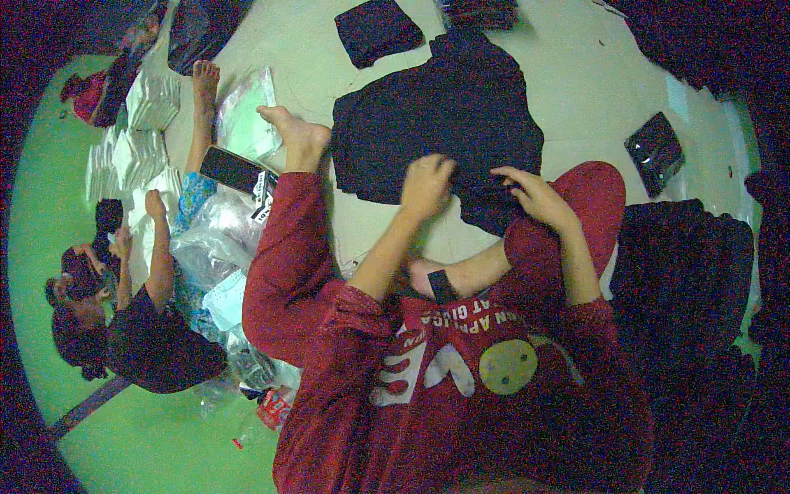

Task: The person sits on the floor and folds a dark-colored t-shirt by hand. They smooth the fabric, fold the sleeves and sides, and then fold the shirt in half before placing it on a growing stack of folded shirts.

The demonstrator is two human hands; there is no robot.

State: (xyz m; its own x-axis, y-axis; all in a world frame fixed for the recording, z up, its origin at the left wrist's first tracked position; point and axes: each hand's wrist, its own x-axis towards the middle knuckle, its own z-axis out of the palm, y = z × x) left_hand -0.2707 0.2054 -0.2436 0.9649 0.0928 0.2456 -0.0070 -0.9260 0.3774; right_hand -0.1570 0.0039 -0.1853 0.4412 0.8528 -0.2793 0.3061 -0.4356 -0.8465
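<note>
A black garment (436, 107), shaped like a shirt, lies spread on the pale floor in front of my crossed legs. Over its near edge, my left hand (428, 188) is closed with the fingers curled; whatever they hold, if anything, is hidden. To the right, my right hand (539, 198) hovers by the garment's near right part. Its fingers are apart and I see nothing in them. Part of the cloth reaches down toward my right knee.
Beyond lies a folded black garment (377, 33); a shiny black packet (656, 154) is at right. Dark cloth (683, 272) is heaped beside my right leg. At left are clear plastic bags (218, 239), a dark phone-like slab (230, 168), white stacks (140, 156) and another person (156, 337).
</note>
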